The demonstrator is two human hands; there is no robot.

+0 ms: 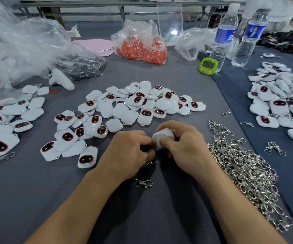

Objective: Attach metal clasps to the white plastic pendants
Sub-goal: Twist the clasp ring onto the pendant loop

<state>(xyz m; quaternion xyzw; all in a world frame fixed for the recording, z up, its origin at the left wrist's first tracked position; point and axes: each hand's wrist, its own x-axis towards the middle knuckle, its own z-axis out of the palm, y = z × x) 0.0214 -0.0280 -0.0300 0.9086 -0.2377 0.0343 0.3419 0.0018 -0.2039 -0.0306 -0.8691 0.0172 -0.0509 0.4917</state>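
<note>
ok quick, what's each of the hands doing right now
Left hand: fingers curled, pinching a metal clasp.
Right hand: gripping a white pendant.

Looked forward and down from head height, across the near edge of the table (pixel 142 217). Sat closest to the left hand (pixel 130 152) and right hand (pixel 182 143), joined over a white pendant (pixel 163 135) and a metal clasp (pixel 152 162) just below the middle of the frame, with both forearms entering from the bottom corners. Reached as far as the table's far edge, taking in water bottles (pixel 224 32) toward the far right corner and plastic bags (pixel 28 50) toward the far left. Bowed lines at the sides, wide-angle fashion. Served as the sole view.
</note>
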